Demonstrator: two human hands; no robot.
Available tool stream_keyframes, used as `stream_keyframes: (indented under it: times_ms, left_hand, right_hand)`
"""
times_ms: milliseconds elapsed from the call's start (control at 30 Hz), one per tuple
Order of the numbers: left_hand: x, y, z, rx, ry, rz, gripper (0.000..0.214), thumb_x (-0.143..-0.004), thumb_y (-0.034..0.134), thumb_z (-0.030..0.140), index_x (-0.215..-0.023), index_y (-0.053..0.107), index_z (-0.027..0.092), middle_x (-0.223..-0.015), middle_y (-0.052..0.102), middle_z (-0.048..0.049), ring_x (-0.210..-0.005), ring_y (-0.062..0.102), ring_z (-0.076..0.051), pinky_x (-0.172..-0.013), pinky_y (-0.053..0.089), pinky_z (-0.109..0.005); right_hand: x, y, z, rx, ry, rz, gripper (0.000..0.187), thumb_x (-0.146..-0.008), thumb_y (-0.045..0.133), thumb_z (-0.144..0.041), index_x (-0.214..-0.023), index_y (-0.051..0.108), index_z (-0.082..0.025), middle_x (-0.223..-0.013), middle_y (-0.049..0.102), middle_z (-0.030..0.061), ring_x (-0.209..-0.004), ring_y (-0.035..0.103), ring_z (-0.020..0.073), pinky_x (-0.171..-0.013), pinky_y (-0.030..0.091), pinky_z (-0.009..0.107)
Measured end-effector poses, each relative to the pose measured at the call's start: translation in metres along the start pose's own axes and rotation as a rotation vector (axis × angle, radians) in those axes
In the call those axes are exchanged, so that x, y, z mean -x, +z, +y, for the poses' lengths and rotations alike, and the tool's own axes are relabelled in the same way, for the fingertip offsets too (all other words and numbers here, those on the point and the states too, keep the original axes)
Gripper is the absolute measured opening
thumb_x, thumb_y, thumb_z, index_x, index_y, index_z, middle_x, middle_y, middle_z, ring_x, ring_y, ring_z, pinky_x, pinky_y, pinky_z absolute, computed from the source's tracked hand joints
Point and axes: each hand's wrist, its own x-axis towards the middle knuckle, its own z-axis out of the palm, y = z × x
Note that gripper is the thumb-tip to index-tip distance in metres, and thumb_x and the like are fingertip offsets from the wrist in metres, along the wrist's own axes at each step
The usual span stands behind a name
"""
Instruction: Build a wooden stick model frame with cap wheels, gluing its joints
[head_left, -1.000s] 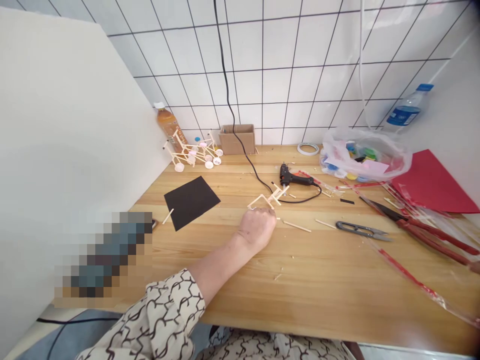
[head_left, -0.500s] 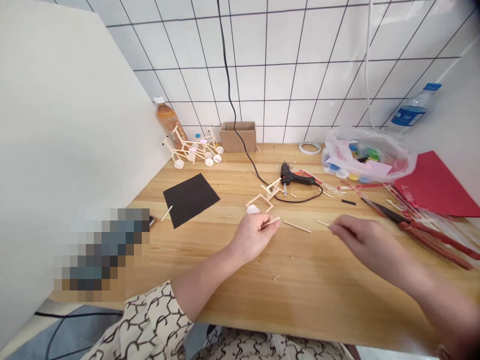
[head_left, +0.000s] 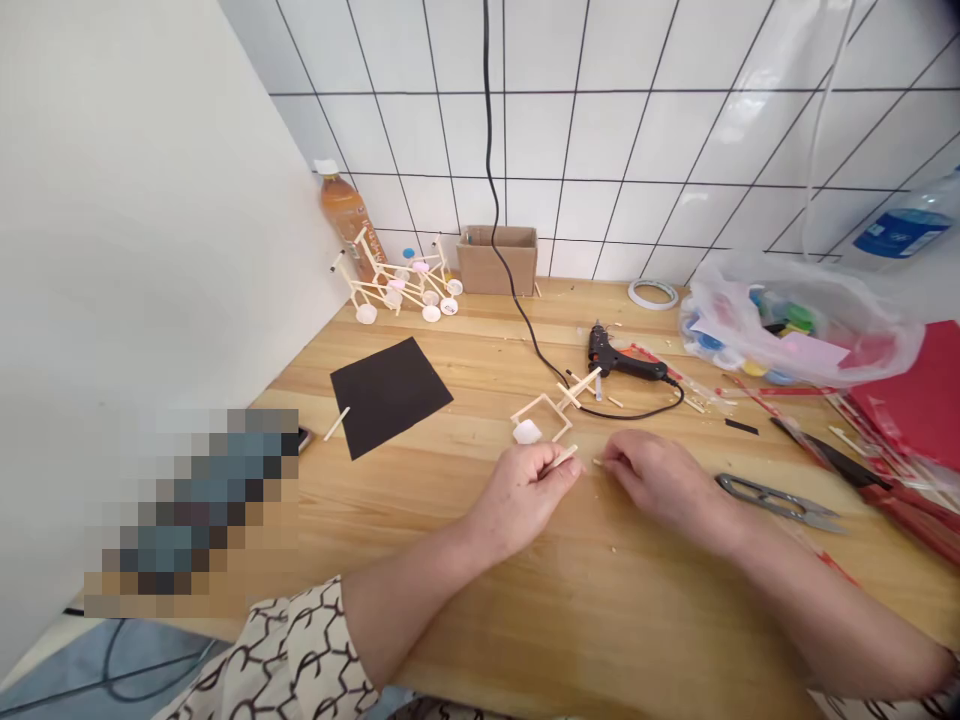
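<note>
My left hand (head_left: 517,500) is closed, pinching a short pale wooden stick (head_left: 565,456) between thumb and forefinger. Close by on the right, my right hand (head_left: 664,485) is closed too, its fingertips low over the table. A small tip of a wooden stick (head_left: 598,462) pokes out from them; the rest is hidden by the fingers. Just beyond both hands lies a small stick frame (head_left: 542,401) with a white disc (head_left: 527,431) at its near corner. Behind it rests a black glue gun (head_left: 630,362), its nozzle pointing away.
Grey thread snips (head_left: 780,497) and red-handled scissors (head_left: 892,500) lie at right. A plastic bag of caps (head_left: 799,320) and a tape roll (head_left: 652,293) stand behind. Black paper (head_left: 390,395), stick models (head_left: 397,285), a bottle (head_left: 349,220) and a cardboard box (head_left: 499,262) are at left and back.
My right hand has moved left, close to my left hand. The loose stick that lay between the hands no longer shows there. The view has shifted, revealing the snips.
</note>
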Motion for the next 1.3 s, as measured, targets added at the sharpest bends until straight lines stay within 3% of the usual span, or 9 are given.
stream_keyframes:
  times_ms: [267, 400, 500, 667, 800, 900, 1100, 1300]
  left_hand:
    - [0.001, 0.001, 0.000, 0.047, -0.032, -0.019, 0.033, -0.087, 0.045, 0.030, -0.059, 0.033, 0.017, -0.060, 0.027, 0.0053, -0.058, 0.026, -0.009, -0.055, 0.025, -0.024]
    - [0.001, 0.001, 0.000, 0.051, -0.036, -0.034, 0.033, -0.087, 0.045, 0.031, -0.060, 0.032, 0.018, -0.060, 0.026, 0.0053, -0.058, 0.028, -0.009, -0.055, 0.026, -0.023]
    - [0.001, 0.000, -0.002, 0.070, -0.037, -0.028, 0.033, -0.087, 0.045, 0.033, -0.060, 0.034, 0.018, -0.060, 0.028, 0.0053, -0.057, 0.029, -0.009, -0.054, 0.026, -0.023]
    - [0.006, 0.002, 0.000, 0.129, -0.044, 0.035, 0.029, -0.087, 0.046, 0.036, -0.067, 0.048, 0.016, -0.062, 0.039, 0.0043, -0.058, 0.034, -0.009, -0.054, 0.029, -0.021]
    - [0.009, 0.004, 0.005, 0.189, -0.084, -0.059, 0.022, -0.084, 0.051, 0.034, -0.074, 0.054, 0.015, -0.064, 0.044, 0.0037, -0.059, 0.037, -0.009, -0.056, 0.031, -0.021]
    - [0.009, 0.007, 0.009, 0.213, -0.143, -0.111, 0.017, -0.081, 0.056, 0.031, -0.075, 0.055, 0.015, -0.061, 0.047, 0.0044, -0.055, 0.035, -0.008, -0.052, 0.029, -0.021]
    - [0.008, 0.008, 0.009, 0.266, -0.195, -0.100, 0.012, -0.073, 0.061, 0.020, -0.070, 0.051, 0.015, -0.062, 0.049, 0.0045, -0.055, 0.041, -0.007, -0.053, 0.031, -0.020]
    - [0.008, 0.009, 0.004, 0.193, -0.187, -0.064, 0.017, -0.074, 0.061, 0.026, -0.071, 0.048, 0.016, -0.058, 0.041, 0.0064, -0.051, 0.034, -0.007, -0.047, 0.027, -0.021]
  right_hand:
    - [0.001, 0.004, 0.004, 0.047, 0.004, -0.035, 0.013, -0.083, 0.043, -0.024, -0.077, 0.055, -0.020, -0.077, 0.063, 0.0062, -0.070, 0.057, 0.0190, -0.061, 0.040, 0.028]
    - [0.005, 0.004, -0.003, 0.099, 0.007, -0.058, 0.018, -0.083, 0.041, -0.022, -0.070, 0.053, -0.020, -0.073, 0.063, 0.0081, -0.067, 0.056, 0.0210, -0.061, 0.038, 0.031]
    - [0.011, -0.002, -0.010, -0.142, 0.014, -0.101, 0.019, -0.084, 0.043, -0.028, -0.069, 0.052, -0.021, -0.065, 0.057, 0.0029, -0.060, 0.051, 0.0166, -0.056, 0.037, 0.028]
    - [0.018, -0.007, -0.011, -0.856, 0.099, -0.104, 0.025, -0.086, 0.049, -0.044, -0.080, 0.052, -0.020, -0.065, 0.047, -0.0035, -0.057, 0.041, 0.0099, -0.052, 0.034, 0.022]
    - [0.019, 0.001, -0.009, -1.103, 0.153, -0.060, 0.025, -0.084, 0.055, -0.044, -0.084, 0.055, -0.019, -0.064, 0.045, -0.0051, -0.058, 0.039, 0.0083, -0.054, 0.034, 0.021]
    - [0.020, 0.009, -0.013, -1.145, 0.168, -0.028, 0.026, -0.083, 0.058, -0.044, -0.085, 0.055, -0.019, -0.066, 0.048, -0.0045, -0.059, 0.041, 0.0087, -0.056, 0.035, 0.022]
    - [0.021, 0.014, -0.023, -1.211, 0.170, -0.054, 0.027, -0.082, 0.057, -0.045, -0.085, 0.052, -0.019, -0.072, 0.055, -0.0009, -0.067, 0.052, 0.0127, -0.063, 0.041, 0.026]
    - [0.020, 0.001, -0.030, -1.010, 0.145, 0.003, 0.032, -0.078, 0.059, -0.050, -0.079, 0.054, -0.019, -0.070, 0.057, 0.0008, -0.067, 0.053, 0.0141, -0.060, 0.043, 0.026]
